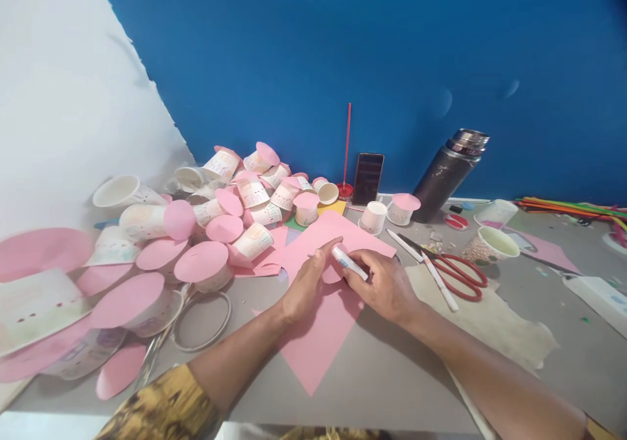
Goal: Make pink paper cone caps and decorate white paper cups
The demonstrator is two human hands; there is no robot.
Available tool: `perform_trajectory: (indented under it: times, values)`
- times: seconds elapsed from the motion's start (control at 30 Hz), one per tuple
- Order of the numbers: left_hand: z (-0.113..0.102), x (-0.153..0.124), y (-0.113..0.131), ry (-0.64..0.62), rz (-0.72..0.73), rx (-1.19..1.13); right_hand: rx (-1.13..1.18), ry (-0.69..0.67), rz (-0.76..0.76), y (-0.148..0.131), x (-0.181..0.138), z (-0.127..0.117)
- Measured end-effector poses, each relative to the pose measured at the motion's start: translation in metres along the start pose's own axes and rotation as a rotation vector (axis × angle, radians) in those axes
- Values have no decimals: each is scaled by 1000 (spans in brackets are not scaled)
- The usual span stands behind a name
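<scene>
A pink paper sheet (321, 326) lies on the grey table in front of me. My left hand (306, 282) rests on it with fingers stretched out flat, pressing the paper down. My right hand (385, 285) is closed round a white glue stick or marker (349, 262), its tip pointing at a small pink paper disc (334, 273) between the two hands. The disc is partly hidden by my fingers.
A heap of paper cups with pink paper circles (215, 218) fills the left side. Red scissors (460, 273), a white pen (441, 283), a metal flask (448, 172), a phone (367, 177), loose cups (490, 245) and a wire ring (200, 322) lie around. Blue wall behind.
</scene>
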State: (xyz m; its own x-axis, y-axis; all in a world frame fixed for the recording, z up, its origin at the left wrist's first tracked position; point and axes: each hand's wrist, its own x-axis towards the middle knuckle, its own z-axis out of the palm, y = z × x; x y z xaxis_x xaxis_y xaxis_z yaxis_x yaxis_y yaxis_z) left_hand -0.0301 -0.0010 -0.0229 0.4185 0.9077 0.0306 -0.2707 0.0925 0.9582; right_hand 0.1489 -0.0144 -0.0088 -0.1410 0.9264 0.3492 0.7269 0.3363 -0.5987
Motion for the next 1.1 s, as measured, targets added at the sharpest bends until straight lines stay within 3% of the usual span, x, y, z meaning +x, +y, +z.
perform_trajectory:
  times: [0.13,0.33,0.6,0.93,1.1]
  values:
    - [-2,-4,4,32,112,253,-13,14,13,0,0,-1]
    - [-3,-5,5,-52,163,428,-33,45,61,1,1,-3]
    - [-6,-3,8,-78,152,479,-77,46,96,1,0,-4]
    - [-1,-3,15,-79,118,431,-490,187,-364,6,-8,1]
    - [0,-1,12,-48,87,290,-626,169,-409,4,-6,-4]
